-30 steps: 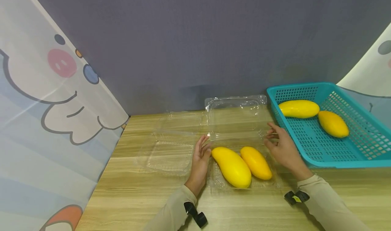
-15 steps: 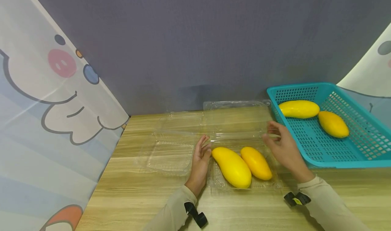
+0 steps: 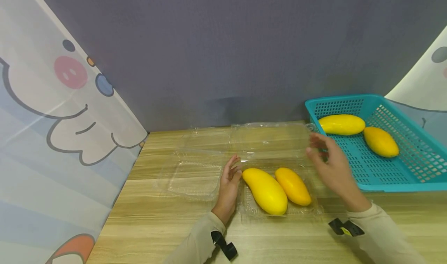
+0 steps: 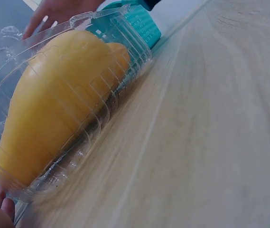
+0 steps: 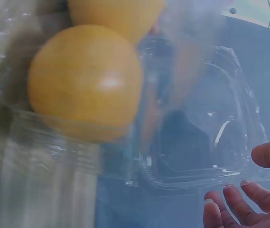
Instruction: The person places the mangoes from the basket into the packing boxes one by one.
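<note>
While the left hand (image 3: 228, 188) stays put, the right hand (image 3: 331, 163) has shifted toward the basket (image 3: 401, 187), both grips loose.

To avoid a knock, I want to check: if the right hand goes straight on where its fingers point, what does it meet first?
Most likely the right hand would meet the clear, rectangular plastic lid just ahead, though exact depth is unclear.

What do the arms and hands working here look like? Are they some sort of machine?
No, they're a person's: the left hand and right hand are ungloved. Long, plain beige sleeves cover the forearms. Each wrist wears a black band; the right one shows a small yellow-green mark.
</note>
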Demonstrator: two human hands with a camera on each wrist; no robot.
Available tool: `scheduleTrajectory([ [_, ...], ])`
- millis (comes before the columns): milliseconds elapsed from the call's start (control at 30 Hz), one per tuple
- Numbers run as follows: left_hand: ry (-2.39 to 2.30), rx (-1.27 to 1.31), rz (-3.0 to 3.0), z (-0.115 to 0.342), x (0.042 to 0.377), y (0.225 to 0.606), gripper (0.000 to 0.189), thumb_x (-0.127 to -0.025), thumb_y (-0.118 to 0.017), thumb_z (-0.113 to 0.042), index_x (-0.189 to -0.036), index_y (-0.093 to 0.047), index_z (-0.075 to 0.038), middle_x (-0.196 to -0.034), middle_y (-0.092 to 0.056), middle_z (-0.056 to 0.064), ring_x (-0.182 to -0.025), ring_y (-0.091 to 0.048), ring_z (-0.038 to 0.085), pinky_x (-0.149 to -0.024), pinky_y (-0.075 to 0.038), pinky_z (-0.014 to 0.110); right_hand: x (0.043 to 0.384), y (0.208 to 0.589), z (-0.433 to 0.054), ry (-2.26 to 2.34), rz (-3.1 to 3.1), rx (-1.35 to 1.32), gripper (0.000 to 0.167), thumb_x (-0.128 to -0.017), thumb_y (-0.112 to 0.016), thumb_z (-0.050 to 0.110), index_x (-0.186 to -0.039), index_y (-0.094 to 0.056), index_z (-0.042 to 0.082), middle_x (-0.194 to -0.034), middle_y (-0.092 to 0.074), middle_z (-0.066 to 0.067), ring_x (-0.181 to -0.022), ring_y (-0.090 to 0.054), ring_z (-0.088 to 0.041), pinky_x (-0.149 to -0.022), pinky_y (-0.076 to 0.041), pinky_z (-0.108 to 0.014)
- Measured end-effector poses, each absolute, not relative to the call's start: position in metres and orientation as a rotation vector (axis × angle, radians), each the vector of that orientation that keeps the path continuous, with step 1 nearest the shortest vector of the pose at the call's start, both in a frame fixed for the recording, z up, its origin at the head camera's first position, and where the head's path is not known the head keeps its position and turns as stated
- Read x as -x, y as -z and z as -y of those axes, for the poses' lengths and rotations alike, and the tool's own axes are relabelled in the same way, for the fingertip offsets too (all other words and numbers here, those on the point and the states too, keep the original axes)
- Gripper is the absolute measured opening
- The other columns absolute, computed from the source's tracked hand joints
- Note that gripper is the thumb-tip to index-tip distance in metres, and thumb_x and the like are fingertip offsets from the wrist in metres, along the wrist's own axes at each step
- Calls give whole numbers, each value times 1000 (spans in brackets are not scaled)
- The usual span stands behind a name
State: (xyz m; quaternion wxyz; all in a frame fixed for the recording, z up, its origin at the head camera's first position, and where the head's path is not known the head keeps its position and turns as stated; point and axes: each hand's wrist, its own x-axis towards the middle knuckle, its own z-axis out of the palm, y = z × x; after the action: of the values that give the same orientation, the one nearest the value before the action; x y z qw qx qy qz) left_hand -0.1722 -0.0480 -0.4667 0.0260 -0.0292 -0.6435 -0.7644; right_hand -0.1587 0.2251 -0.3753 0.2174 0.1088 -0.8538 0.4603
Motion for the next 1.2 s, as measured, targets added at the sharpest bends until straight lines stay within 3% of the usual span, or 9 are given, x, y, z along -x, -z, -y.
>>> scheduleTrajectory([
  [233, 2380, 69, 1953, 47, 173, 468, 50, -102, -45, -2, -150, -39, -12, -147, -45, 13, -135, -45, 33, -114, -39, 42, 151, 361, -226, -1243, 2321, -316, 47, -99, -59, 15, -145, -47, 10, -128, -60, -17, -107, -47, 12, -84, -37, -4],
  [400, 2385, 76, 1936, 47, 172, 469, 48, -102, -44, -4, -148, -40, -13, -143, -46, 16, -133, -46, 32, -111, -40, 38, 147, 355, -225, -1214, 2299, -311, 44, -99, -60, 14, -142, -52, 13, -119, -60, -2, -104, -50, 10, -84, -38, -4],
  [500, 2382, 87, 1927, 47, 172, 469, 47, -102, -45, -4, -148, -40, -12, -141, -47, 16, -132, -47, 33, -108, -41, 33, 144, 351, -226, -1150, 2293, -332, 37, -98, -62, 13, -134, -59, 10, -116, -59, 4, -99, -50, 12, -81, -39, -4],
  [733, 2372, 78, 1929, 47, 171, 468, 43, -102, -45, -8, -146, -43, -12, -137, -51, 19, -129, -52, 34, -100, -40, 30, 137, 340, -236, -829, 2343, -429, 16, -92, -70, 11, -108, -71, 11, -99, -69, -1, -86, -45, 17, -71, -40, -8],
  [1000, 2420, 69, 1900, 48, 170, 464, 53, -94, -40, 0, -146, -42, -10, -139, -50, 19, -129, -51, 34, -101, -40, 30, 128, 327, -250, -609, 2414, -576, 21, -86, -76, 17, -105, -73, 27, -102, -73, 6, -86, -55, 1, -67, -41, -10],
  [1200, 2411, 67, 1896, 45, 171, 464, 44, -100, -40, -7, -144, -43, -10, -137, -51, 19, -126, -53, 32, -97, -39, 31, 124, 326, -258, -533, 2435, -691, 31, -78, -81, 12, -103, -73, 29, -99, -71, 11, -82, -57, 0, -68, -42, -11],
])
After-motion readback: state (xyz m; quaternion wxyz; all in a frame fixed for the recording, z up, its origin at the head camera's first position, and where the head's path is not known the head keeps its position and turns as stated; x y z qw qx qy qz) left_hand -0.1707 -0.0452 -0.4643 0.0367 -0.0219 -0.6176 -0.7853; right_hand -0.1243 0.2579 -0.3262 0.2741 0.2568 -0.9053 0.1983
